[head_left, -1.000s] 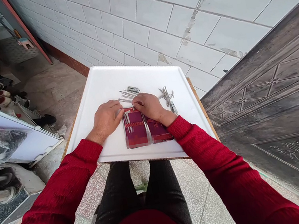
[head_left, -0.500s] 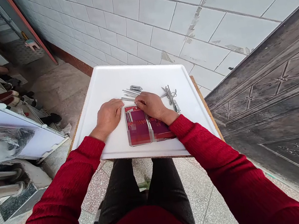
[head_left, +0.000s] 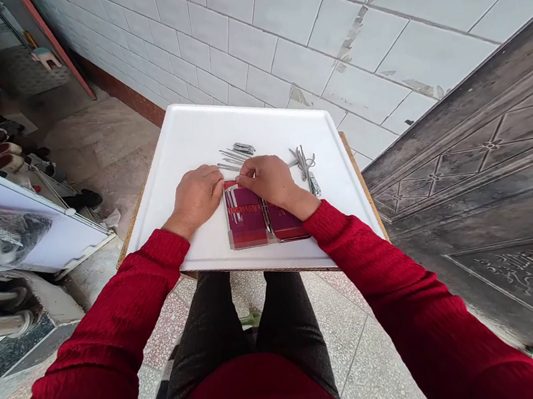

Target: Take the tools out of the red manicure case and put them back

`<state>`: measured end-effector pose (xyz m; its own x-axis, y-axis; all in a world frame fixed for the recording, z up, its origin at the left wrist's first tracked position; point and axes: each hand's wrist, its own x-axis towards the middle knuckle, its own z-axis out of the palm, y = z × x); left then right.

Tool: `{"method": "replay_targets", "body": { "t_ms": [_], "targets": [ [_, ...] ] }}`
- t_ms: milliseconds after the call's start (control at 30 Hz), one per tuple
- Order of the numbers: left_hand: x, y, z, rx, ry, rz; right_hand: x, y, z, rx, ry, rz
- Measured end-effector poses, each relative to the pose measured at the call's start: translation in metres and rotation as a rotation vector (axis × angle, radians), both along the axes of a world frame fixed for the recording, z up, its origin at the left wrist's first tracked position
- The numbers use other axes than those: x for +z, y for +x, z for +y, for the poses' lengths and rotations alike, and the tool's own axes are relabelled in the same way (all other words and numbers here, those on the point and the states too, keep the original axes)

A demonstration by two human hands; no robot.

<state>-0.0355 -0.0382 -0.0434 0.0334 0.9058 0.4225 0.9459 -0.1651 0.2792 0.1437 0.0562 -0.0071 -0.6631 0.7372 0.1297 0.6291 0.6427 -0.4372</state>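
Observation:
A manicure case [head_left: 247, 223] lies open on a white tabletop [head_left: 186, 138]. Its lining is purple, with red elastic loops and a few slim metal tools in its left half. My left hand [head_left: 198, 197] is closed at the case's upper left corner, thumb and fingertips on the edge. Over the upper middle of the case, my right hand [head_left: 271, 182] has thumb and fingers pinched at the top edge; what they hold is hidden. Just beyond my fingers lie several thin metal tools [head_left: 232, 159] and a nail clipper [head_left: 243, 148]. Small scissors [head_left: 301, 160] lie right of my right hand.
Another nail clipper [head_left: 314, 184] lies by the scissors. The tabletop has a raised rim. A tiled wall [head_left: 246, 41] stands behind it, a dark carved door [head_left: 482, 158] to the right, and a shoe rack [head_left: 13, 165] to the left.
My right hand has shifted slightly left along the case's top edge, and more of the red upper edge shows between my hands. The left hand stays at the corner; the view has tilted slightly.

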Motion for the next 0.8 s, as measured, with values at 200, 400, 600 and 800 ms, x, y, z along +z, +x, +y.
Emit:
{"method": "replay_targets", "body": {
  "t_ms": [200, 400, 600, 800],
  "targets": [
    [-0.003, -0.001, 0.0, -0.014, 0.0, 0.045, 0.012, -0.018, -0.027, -0.016, -0.01, -0.284],
    [-0.008, 0.0, 0.001, 0.01, 0.013, 0.096, 0.026, -0.028, -0.037, -0.068, -0.071, -0.384],
    [-0.01, 0.001, 0.001, -0.019, 0.029, 0.056, 0.041, -0.038, -0.039, -0.141, -0.343, -0.379],
    [-0.013, 0.002, 0.001, -0.028, 0.063, 0.038, 0.033, -0.05, -0.036, -0.159, -0.209, -0.461]
  ]
}}
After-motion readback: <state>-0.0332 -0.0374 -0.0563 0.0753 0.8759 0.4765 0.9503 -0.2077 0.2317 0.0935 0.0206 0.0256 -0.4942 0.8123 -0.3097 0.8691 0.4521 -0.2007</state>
